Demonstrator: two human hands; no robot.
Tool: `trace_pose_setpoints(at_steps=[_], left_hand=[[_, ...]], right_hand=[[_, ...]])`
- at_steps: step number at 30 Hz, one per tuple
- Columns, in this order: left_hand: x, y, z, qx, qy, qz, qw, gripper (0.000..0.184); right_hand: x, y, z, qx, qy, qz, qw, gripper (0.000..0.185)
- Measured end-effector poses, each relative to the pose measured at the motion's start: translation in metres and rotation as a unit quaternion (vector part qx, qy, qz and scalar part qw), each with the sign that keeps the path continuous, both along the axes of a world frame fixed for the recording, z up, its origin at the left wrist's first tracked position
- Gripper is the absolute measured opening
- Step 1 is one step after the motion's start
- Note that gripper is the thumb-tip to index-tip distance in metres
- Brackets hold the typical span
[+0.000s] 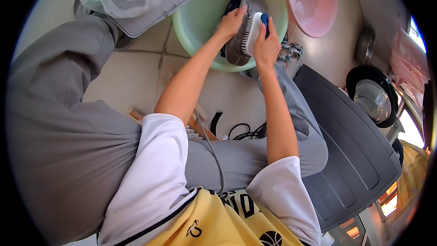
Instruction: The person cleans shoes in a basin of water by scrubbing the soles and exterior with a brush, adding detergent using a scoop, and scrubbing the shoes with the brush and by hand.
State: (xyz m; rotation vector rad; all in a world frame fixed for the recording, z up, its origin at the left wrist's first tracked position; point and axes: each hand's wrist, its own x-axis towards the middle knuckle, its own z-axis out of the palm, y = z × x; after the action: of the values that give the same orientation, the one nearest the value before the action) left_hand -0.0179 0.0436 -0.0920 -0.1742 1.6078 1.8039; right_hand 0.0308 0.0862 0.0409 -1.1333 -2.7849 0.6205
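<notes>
A shoe [255, 3] with a grey-brown sole and dark upper is held sole-up over a pale green basin [187, 32]. My left hand [232, 22] is closed on the shoe's left side. In my right hand [267, 44] is a scrub brush [253, 33] with a white body, white bristles and a blue handle part. Its bristles face left, against or just over the sole; I cannot tell which. The fingertips of my right hand are partly hidden behind the brush.
Right of the green basin stands a pink basin [328, 13] with whitish contents. A grey bin [150, 18] with a plastic bag is at upper left. Near my right knee lies a large dark grey lid-like panel [346, 150]. Black cables [246, 132] lie on the tiled floor.
</notes>
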Motion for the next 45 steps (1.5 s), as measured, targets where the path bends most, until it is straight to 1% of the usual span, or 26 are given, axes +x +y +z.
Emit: trace_pose_setpoints(at_steps=[2, 4, 5, 6, 9, 11, 12, 14, 16, 19, 20, 22, 24, 26, 28, 30, 31, 32, 34, 35, 38, 40, 42, 45], left_hand=[[0.001, -0.004, 0.01, -0.018, 0.046, -0.013, 0.999, 0.056], [0.006, -0.008, 0.012, -0.01, 0.046, -0.006, 0.999, 0.054], [0.008, -0.007, 0.011, 0.003, 0.034, 0.007, 0.999, 0.053], [0.005, -0.003, 0.01, 0.02, 0.022, 0.019, 0.999, 0.053], [0.005, -0.006, 0.01, 0.02, 0.016, 0.009, 1.0, 0.053], [0.003, -0.005, 0.01, 0.021, 0.013, 0.001, 1.0, 0.053], [0.004, -0.005, 0.012, 0.013, 0.015, 0.001, 1.0, 0.053], [0.005, -0.005, 0.01, 0.006, 0.019, -0.005, 1.0, 0.052], [0.002, -0.001, 0.006, 0.008, 0.028, 0.03, 0.999, 0.052], [0.003, 0.0, 0.007, -0.011, 0.036, 0.026, 0.999, 0.052], [0.003, 0.0, 0.009, -0.023, 0.04, 0.03, 0.998, 0.053], [0.003, 0.0, 0.008, -0.035, 0.036, 0.029, 0.998, 0.053], [0.002, 0.003, 0.003, -0.046, 0.033, 0.03, 0.998, 0.054], [0.004, 0.006, -0.008, -0.036, 0.045, 0.05, 0.997, 0.055], [0.002, 0.007, -0.01, -0.056, 0.03, 0.031, 0.997, 0.057], [-0.001, 0.007, -0.008, -0.075, 0.027, 0.029, 0.996, 0.058], [-0.003, 0.003, -0.005, -0.067, 0.014, -0.004, 0.998, 0.059], [-0.004, 0.004, -0.001, -0.065, 0.014, -0.003, 0.998, 0.059], [-0.004, 0.003, 0.004, -0.115, 0.027, -0.012, 0.993, 0.059], [-0.003, 0.004, -0.003, -0.1, 0.018, -0.004, 0.995, 0.06], [-0.002, 0.005, -0.001, -0.12, 0.035, -0.025, 0.992, 0.059], [-0.002, 0.007, -0.004, -0.109, 0.03, -0.018, 0.993, 0.057], [-0.002, 0.006, 0.0, -0.118, 0.026, -0.051, 0.991, 0.055], [-0.002, 0.008, 0.002, -0.13, 0.037, -0.046, 0.99, 0.056]], right_hand=[[-0.004, 0.007, -0.001, 0.007, -0.008, 0.003, 1.0, 0.039], [-0.015, 0.016, 0.0, 0.011, -0.041, 0.024, 0.999, 0.038], [-0.017, 0.025, -0.007, 0.029, -0.036, 0.052, 0.998, 0.038], [-0.024, 0.03, -0.01, 0.032, -0.027, 0.056, 0.998, 0.038], [-0.028, 0.038, -0.018, 0.033, -0.032, 0.064, 0.997, 0.038], [-0.035, 0.054, -0.029, 0.062, -0.001, 0.097, 0.993, 0.037], [-0.041, 0.06, -0.031, 0.062, -0.002, 0.093, 0.994, 0.037], [-0.061, 0.071, -0.033, 0.023, -0.028, 0.087, 0.996, 0.035], [-0.065, 0.078, -0.042, 0.031, -0.023, 0.084, 0.996, 0.035], [-0.049, 0.074, -0.038, 0.03, -0.005, 0.129, 0.991, 0.034], [-0.038, 0.066, -0.032, 0.031, -0.004, 0.128, 0.991, 0.034], [-0.014, 0.045, -0.019, -0.009, 0.029, 0.113, 0.993, 0.033], [0.008, 0.016, -0.001, -0.047, -0.015, 0.071, 0.996, 0.036], [0.026, -0.002, 0.009, -0.049, -0.024, 0.055, 0.997, 0.037], [0.035, -0.011, 0.014, -0.052, -0.032, 0.036, 0.997, 0.038], [0.039, -0.017, 0.02, -0.105, -0.097, 0.004, 0.99, 0.038], [0.036, -0.016, 0.018, -0.103, -0.077, 0.012, 0.992, 0.037], [0.028, -0.006, 0.01, -0.102, -0.077, 0.013, 0.992, 0.037], [0.009, 0.023, -0.013, -0.01, -0.014, 0.093, 0.996, 0.035], [-0.003, 0.033, -0.018, -0.005, -0.026, 0.094, 0.995, 0.035], [-0.038, 0.062, -0.043, 0.008, -0.055, 0.1, 0.993, 0.035], [-0.049, 0.082, -0.059, 0.019, -0.078, 0.102, 0.992, 0.036], [-0.057, 0.097, -0.069, 0.015, -0.101, 0.108, 0.989, 0.036], [-0.07, 0.109, -0.074, 0.009, -0.071, 0.111, 0.991, 0.036]])
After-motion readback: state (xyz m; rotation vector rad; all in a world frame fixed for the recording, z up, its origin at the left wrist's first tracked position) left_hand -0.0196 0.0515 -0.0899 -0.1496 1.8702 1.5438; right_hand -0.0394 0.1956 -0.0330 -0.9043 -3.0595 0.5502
